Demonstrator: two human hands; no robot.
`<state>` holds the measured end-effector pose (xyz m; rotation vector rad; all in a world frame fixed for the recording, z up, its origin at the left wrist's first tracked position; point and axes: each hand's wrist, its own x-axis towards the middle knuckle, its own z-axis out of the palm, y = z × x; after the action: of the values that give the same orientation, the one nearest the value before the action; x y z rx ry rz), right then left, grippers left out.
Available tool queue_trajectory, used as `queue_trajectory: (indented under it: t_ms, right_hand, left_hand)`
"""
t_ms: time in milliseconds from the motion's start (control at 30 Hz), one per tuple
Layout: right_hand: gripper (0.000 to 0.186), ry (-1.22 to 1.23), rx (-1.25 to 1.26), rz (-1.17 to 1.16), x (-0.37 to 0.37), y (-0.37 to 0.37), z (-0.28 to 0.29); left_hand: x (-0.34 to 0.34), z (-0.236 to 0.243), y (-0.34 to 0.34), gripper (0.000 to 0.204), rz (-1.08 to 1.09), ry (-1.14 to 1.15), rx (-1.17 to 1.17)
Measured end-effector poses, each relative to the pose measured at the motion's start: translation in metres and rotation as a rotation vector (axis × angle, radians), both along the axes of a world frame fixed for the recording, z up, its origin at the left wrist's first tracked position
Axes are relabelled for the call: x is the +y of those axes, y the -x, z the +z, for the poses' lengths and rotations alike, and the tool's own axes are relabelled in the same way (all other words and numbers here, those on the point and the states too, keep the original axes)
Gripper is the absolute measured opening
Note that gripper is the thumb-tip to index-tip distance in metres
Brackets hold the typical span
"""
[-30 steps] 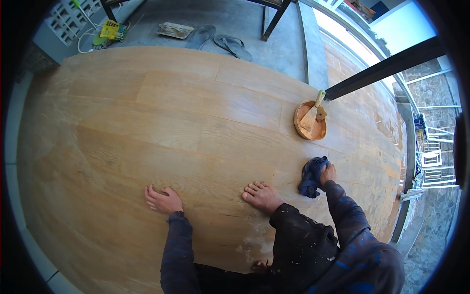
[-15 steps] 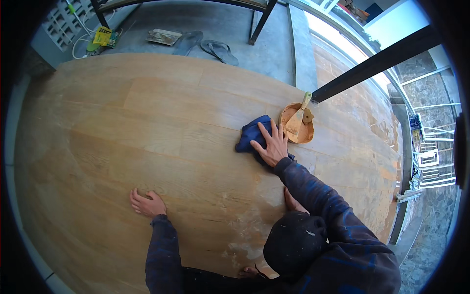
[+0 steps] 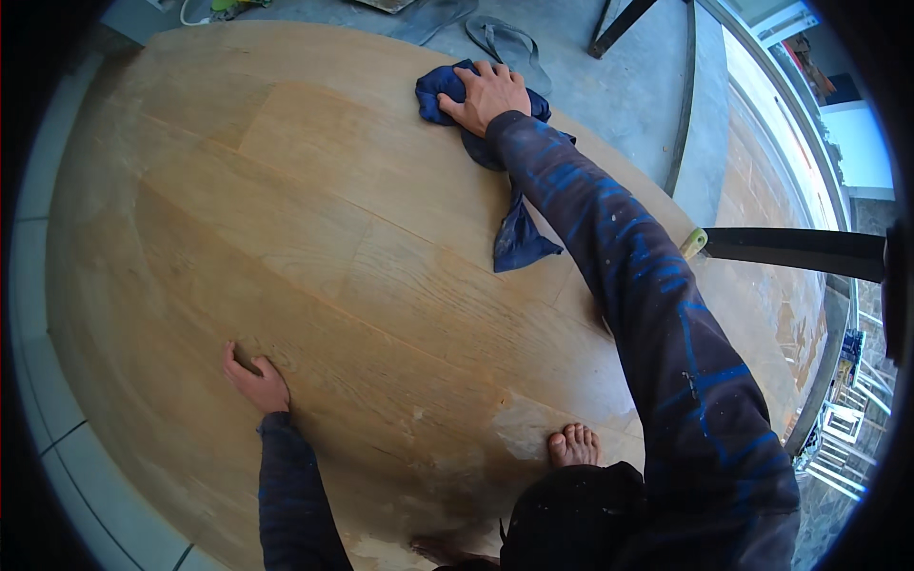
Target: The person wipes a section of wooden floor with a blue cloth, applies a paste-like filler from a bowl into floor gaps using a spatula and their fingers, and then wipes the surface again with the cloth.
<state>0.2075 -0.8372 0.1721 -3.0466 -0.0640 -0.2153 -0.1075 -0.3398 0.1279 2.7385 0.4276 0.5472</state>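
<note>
My right hand (image 3: 484, 100) is at the far edge of the wooden plank floor (image 3: 314, 247), its fingers bent over a bunched dark blue cloth (image 3: 433, 100) that it presses down and grips. Part of the cloth trails toward me beside my sleeve. My left hand (image 3: 255, 379) lies on the boards at the lower left with fingers loosely apart, holding nothing. The green handle of a putty knife (image 3: 695, 243) shows past my right forearm; the bowl it was in is hidden by that arm. My bare foot (image 3: 574, 447) is on the boards below.
Grey flip-flops (image 3: 500, 48) lie on concrete (image 3: 628, 105) beyond the wood's edge, near a dark frame leg (image 3: 609, 33). A black beam (image 3: 790, 249) stands at the right. Pale tiles (image 3: 67, 447) border the left side; white railings (image 3: 847, 457) show at far right.
My right hand has moved the cloth forward and leftward from beside my foot, past the bowl, to the floor's far edge. The view has shifted, and my right forearm now covers the bowl.
</note>
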Motion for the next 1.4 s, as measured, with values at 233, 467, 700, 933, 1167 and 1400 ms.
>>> queue_trajectory:
  t_ms: [233, 467, 700, 933, 1167, 1400]
  right_hand:
    - [0.064, -0.110, 0.016, 0.263, -0.005, 0.140, 0.004]
    - [0.068, -0.178, 0.141, 0.388, -0.003, 0.310, 0.020]
    - [0.068, -0.255, 0.284, 0.820, -0.020, 0.450, 0.022]
    - [0.065, -0.228, 0.116, 0.961, 0.105, 0.320, 0.002]
    - [0.059, -0.109, -0.022, 0.877, 0.299, 0.138, -0.015]
    - [0.060, -0.063, -0.168, 0.964, 0.331, 0.084, -0.022]
  left_hand:
    - [-0.010, 0.001, 0.012, 0.052, 0.099, -0.224, 0.096]
    - [-0.135, 0.014, 0.023, 0.060, 0.152, -0.168, 0.074]
    - [-0.212, 0.042, 0.136, 0.057, 0.010, -0.051, 0.100]
    - [-0.180, 0.034, 0.259, 0.059, 0.360, -0.060, 0.255]
    - [-0.160, 0.020, 0.334, 0.068, 0.629, 0.064, 0.393]
    - [-0.171, 0.017, 0.323, 0.072, 0.607, 0.031, 0.374]
